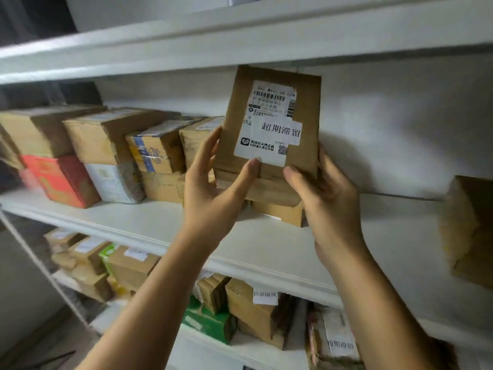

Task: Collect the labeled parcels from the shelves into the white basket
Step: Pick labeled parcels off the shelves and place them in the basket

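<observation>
A flat brown cardboard parcel (309, 134) with a white shipping label stands tilted up over the middle shelf (133, 222). My left hand (213, 190) grips its lower left side, thumb on the label's bottom edge. My right hand (325, 193) grips its lower right corner, thumb in front and fingers behind. Beneath it lie two more brown boxes (277, 209), partly hidden by my hands. The white basket is not in view.
Several brown boxes (88, 132), a red box (61, 180) and a white one (114, 182) fill the shelf's left half. A brown box (469, 231) sits at far right. The lower shelf holds labeled parcels (256, 311) and a green box (208, 321). Another shelf board runs above.
</observation>
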